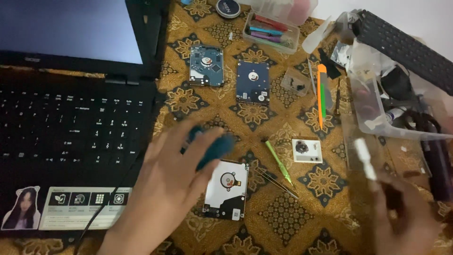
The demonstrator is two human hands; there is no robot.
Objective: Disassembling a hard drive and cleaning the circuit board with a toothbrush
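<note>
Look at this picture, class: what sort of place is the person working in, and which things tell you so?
Probably a home electronics repair spot, not a proper workshop. An open laptop and three bare hard drives, one at, lie on a patterned gold cloth, with a green screwdriver and a plastic tool box.

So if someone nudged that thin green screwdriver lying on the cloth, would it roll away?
Probably only a little: the green screwdriver looks slim and round, so it may roll, but the patterned cloth should slow it. It likely feels stiff and light.

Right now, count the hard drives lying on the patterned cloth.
3: one blue-board drive beside the laptop screen, a second drive just right of it, and an opened drive beside the left hand. Others may be hidden.
</note>
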